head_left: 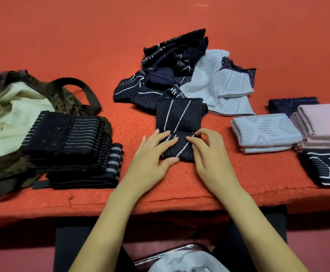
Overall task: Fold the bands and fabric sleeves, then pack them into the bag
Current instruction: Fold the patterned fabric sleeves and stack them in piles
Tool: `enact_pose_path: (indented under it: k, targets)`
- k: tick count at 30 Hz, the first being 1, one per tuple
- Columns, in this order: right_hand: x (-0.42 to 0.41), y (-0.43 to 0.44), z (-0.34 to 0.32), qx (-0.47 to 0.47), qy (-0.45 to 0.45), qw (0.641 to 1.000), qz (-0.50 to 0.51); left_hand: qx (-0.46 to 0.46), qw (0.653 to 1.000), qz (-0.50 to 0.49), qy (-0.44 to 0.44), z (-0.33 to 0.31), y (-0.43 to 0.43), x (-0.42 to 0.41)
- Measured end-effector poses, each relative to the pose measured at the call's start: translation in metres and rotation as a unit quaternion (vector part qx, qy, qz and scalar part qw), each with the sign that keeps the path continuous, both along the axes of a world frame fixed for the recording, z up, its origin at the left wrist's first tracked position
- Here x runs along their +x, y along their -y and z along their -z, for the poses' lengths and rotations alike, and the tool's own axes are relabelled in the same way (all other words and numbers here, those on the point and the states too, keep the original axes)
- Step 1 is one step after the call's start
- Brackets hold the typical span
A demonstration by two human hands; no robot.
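Nearest me, the left hand (152,152) lies flat with straight fingers on the dark navy knitted sleeve with white diagonal lines (180,116), pinning the near flap so the fold holds. The right hand (209,152) curls its fingertips onto the fold edge, pinching it, I judge, to square it. The sleeve sits mid-table on the orange felt cover (180,183), long axis running away from me, fold crosswise. Folded black striped bands (68,142) wait left, against the open camouflage bag (13,107) – handy for packing. Beyond lies the unfolded heap of dark and pale sleeves (183,75).
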State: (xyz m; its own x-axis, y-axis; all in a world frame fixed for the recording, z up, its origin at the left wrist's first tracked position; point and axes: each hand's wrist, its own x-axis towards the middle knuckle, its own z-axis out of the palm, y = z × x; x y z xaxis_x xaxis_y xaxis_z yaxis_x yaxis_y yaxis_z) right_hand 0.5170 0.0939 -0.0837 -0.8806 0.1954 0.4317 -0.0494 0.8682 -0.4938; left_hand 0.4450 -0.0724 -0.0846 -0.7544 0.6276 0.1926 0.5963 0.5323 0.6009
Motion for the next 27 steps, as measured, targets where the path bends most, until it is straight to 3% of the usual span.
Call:
enact_pose_path:
  k: [6,10,15,21,27]
  targets:
    - [0.004,0.002,-0.009,-0.028,0.031,0.998,-0.054,0.077,0.995,-0.055,-0.034,-0.002,-0.002,0.005]
    - [0.006,0.001,-0.013,-0.081,0.023,0.996,-0.040,0.112,0.981,-0.100,-0.125,-0.015,0.001,0.017]
    - [0.009,0.001,-0.016,-0.175,0.004,0.985,0.003,0.171,0.979,-0.106,-0.009,-0.020,0.005,0.022]
    - [-0.017,-0.001,-0.020,-0.200,0.040,0.978,0.046,0.141,0.979,-0.140,0.037,-0.018,0.000,0.015]
    - [-0.030,0.002,-0.014,-0.181,0.043,0.979,0.079,-0.003,0.976,-0.218,0.001,-0.024,-0.019,-0.006]
